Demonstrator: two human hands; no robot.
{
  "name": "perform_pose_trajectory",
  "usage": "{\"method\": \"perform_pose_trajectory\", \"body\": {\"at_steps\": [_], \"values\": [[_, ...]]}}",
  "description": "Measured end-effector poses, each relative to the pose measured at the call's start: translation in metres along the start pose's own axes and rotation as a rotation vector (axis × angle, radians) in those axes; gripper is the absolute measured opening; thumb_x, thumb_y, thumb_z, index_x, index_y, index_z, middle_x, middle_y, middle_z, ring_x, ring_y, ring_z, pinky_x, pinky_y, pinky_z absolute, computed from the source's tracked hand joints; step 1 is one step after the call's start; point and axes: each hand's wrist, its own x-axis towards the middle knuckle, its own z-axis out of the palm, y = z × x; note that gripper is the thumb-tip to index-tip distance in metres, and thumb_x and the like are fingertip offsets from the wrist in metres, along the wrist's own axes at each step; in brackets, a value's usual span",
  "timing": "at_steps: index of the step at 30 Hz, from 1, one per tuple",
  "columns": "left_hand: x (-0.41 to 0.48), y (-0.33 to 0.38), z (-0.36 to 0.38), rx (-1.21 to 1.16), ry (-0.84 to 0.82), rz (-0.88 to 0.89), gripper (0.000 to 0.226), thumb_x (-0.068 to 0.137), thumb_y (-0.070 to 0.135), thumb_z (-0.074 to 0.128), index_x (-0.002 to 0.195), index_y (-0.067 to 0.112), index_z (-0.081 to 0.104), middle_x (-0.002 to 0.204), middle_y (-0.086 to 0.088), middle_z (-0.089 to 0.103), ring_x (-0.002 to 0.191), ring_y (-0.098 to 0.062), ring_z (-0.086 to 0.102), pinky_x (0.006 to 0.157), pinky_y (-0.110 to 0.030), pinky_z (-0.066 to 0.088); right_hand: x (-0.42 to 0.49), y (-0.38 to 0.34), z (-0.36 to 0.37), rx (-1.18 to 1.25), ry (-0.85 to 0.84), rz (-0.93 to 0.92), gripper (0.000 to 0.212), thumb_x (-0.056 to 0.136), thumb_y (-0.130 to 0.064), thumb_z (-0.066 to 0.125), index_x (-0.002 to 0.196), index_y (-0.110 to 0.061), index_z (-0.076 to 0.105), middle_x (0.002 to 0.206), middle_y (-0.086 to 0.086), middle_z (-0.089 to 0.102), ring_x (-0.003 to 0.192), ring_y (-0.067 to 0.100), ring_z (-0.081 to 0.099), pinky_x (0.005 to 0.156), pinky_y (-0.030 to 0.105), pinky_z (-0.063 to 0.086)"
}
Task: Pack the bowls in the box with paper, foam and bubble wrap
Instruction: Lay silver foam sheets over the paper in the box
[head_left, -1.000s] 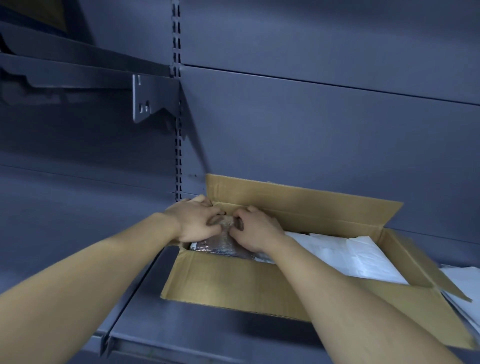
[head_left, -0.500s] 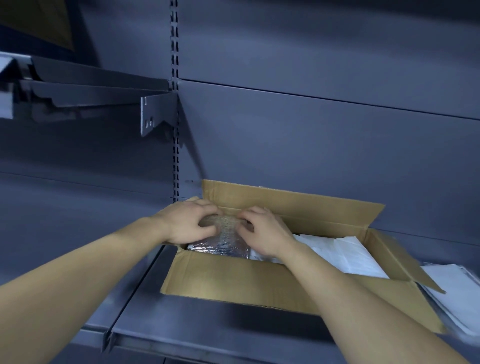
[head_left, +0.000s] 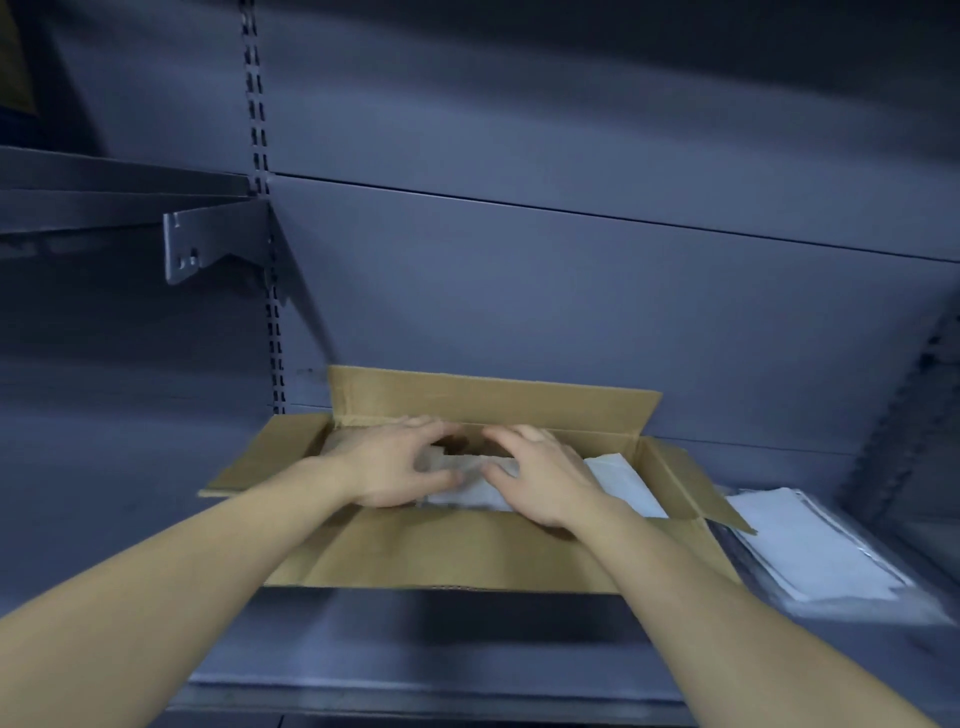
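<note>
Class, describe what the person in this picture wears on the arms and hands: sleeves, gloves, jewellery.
The left hand and right hand are bare, without gloves. The left forearm and right forearm show no sleeve up to the picture's edge. No watch, ring or bracelet shows, though the picture is blurred.

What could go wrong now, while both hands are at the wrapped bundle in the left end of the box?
1. The left hand and right hand lie over the wrapped bundle; hard pressing might crack what is inside.
2. The right end of the box holds only flat white sheets, so the bundle might slide there when the box is carried.
</note>
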Motion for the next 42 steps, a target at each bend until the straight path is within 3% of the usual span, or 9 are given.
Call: {"method": "perform_pose_trajectory", "body": {"at_steps": [3,7,13,18,22,25,32,36,42], "values": [[0.015,0.028,0.007,-0.063,0.027,0.075,0.063,0.091,0.058,0.050,0.148,0.037,0.033,0.146,0.011,0.045,0.134,-0.012,0.042,0.111,-0.034,0.035,-0.016,0.022,-0.013,0.007,0.019,0.059,0.052,0.099,-0.049,0.038,0.149,-0.038,0.033,0.152,-0.008,0.037,0.140,0.017,0.032,0.110,0.042,0.034],[0.036,0.073,0.015,-0.068,0.013,0.120,0.065,0.088,0.053,0.048,0.148,0.031,0.035,0.147,0.010,0.044,0.136,-0.012,0.039,0.111,-0.032,0.034,-0.043,0.054,-0.035,0.012,0.067,0.129,0.050,0.098,-0.049,0.040,0.146,-0.036,0.038,0.150,-0.008,0.040,0.138,0.018,0.035,0.109,0.041,0.035],[0.072,0.144,0.029,-0.087,-0.024,0.196,0.086,0.072,0.074,0.031,0.145,0.031,0.041,0.144,0.011,0.048,0.134,-0.011,0.041,0.111,-0.032,0.034,-0.094,0.118,-0.072,-0.018,0.150,0.247,0.047,0.097,-0.049,0.042,0.142,-0.035,0.042,0.146,-0.004,0.044,0.136,0.020,0.037,0.107,0.042,0.037],[0.104,0.206,0.048,-0.113,-0.015,0.283,0.071,0.080,0.068,0.041,0.142,0.035,0.044,0.140,0.011,0.051,0.132,-0.011,0.043,0.108,-0.031,0.036,-0.129,0.173,-0.088,0.010,0.218,0.359,0.047,0.096,-0.049,0.047,0.140,-0.034,0.047,0.141,-0.003,0.048,0.134,0.021,0.040,0.108,0.041,0.037],[0.134,0.248,0.066,-0.089,-0.030,0.346,0.085,0.071,0.077,0.031,0.142,0.032,0.043,0.140,0.010,0.052,0.132,-0.012,0.044,0.107,-0.035,0.038,-0.147,0.205,-0.095,0.016,0.231,0.428,0.047,0.097,-0.047,0.047,0.141,-0.031,0.047,0.142,-0.002,0.047,0.135,0.020,0.039,0.108,0.041,0.037],[0.153,0.274,0.077,-0.091,-0.068,0.371,0.083,0.070,0.076,0.032,0.141,0.035,0.045,0.138,0.011,0.054,0.130,-0.013,0.046,0.107,-0.035,0.040,-0.157,0.228,-0.093,0.026,0.221,0.482,0.048,0.098,-0.046,0.046,0.143,-0.030,0.044,0.144,-0.003,0.045,0.137,0.018,0.037,0.109,0.036,0.035],[0.183,0.299,0.110,0.028,-0.190,0.406,0.093,0.064,0.084,0.029,0.145,0.038,0.040,0.148,0.012,0.046,0.136,-0.013,0.042,0.111,-0.038,0.036,-0.173,0.273,-0.067,0.010,0.141,0.595,0.050,0.097,-0.049,0.044,0.145,-0.034,0.040,0.152,-0.007,0.037,0.138,0.021,0.037,0.109,0.037,0.036],[0.191,0.305,0.129,0.092,-0.256,0.410,0.075,0.084,0.072,0.047,0.149,0.037,0.034,0.155,0.009,0.037,0.142,-0.014,0.035,0.114,-0.039,0.033,-0.178,0.289,-0.050,0.015,0.114,0.613,0.053,0.095,-0.052,0.043,0.145,-0.035,0.040,0.153,-0.008,0.036,0.139,0.021,0.036,0.112,0.039,0.034],[0.198,0.314,0.137,0.183,-0.331,0.427,0.072,0.089,0.065,0.049,0.152,0.034,0.029,0.158,0.012,0.031,0.146,-0.014,0.029,0.116,-0.035,0.027,-0.184,0.301,-0.033,-0.029,0.078,0.596,0.055,0.093,-0.054,0.048,0.145,-0.035,0.041,0.151,-0.008,0.039,0.137,0.020,0.038,0.112,0.039,0.032]]}}
